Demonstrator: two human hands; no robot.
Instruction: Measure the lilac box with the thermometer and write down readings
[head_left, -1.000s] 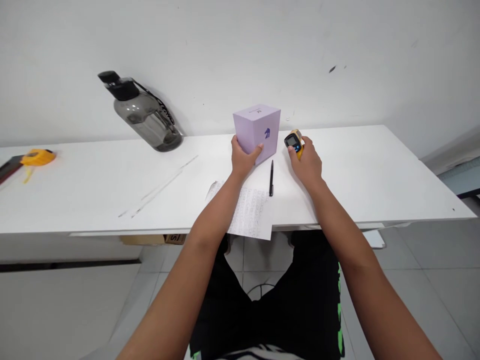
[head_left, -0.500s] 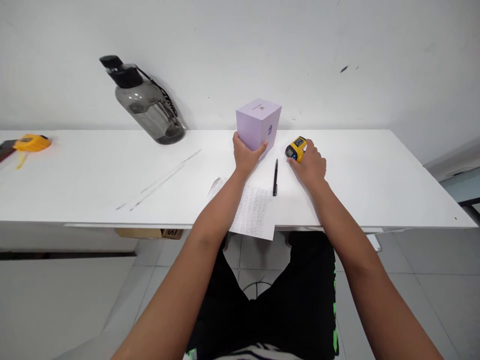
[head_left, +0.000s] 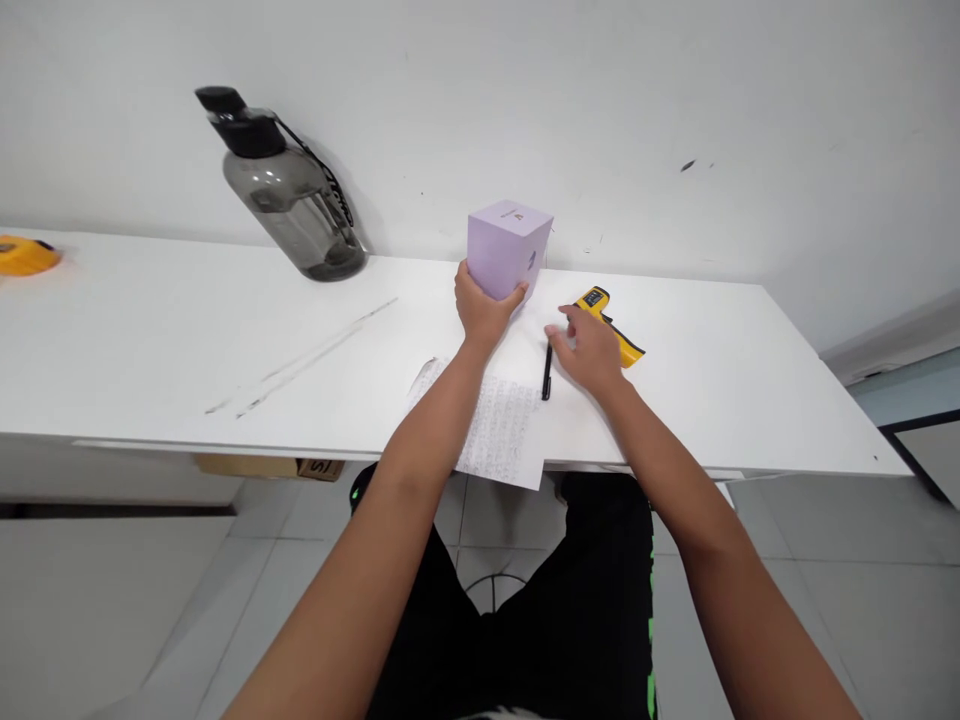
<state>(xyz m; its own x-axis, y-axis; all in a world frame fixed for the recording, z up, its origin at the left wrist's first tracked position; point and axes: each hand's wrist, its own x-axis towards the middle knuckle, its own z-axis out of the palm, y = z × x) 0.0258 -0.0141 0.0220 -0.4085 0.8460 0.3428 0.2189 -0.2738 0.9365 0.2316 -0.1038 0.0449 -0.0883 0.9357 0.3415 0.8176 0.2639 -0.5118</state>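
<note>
My left hand (head_left: 486,306) grips the lower part of a pale purple box (head_left: 504,252), thumb on its right side and fingers on its left. The box stands upright towards the back of the table. My right hand (head_left: 589,345) is over the table with thumb and forefinger apart, holding nothing. Its thumb is at the upper end of a black pen (head_left: 547,380); whether it touches the pen I cannot tell. Just behind that hand lies a yellow and black infrared thermometer (head_left: 630,350), partly covered by my fingers. A sheet of printed paper (head_left: 504,430) lies under my left forearm.
A grey see-through water bottle (head_left: 296,215) with a black lid stands at the back left by the wall. At the far left edge is a yellow object (head_left: 26,256), partly cut off. The paper overhangs the white table's (head_left: 720,400) front edge.
My right hand has let go of the infrared thermometer, which now lies on the table, and has moved left to the pen. My left hand still grips the box. The view has shifted slightly.
</note>
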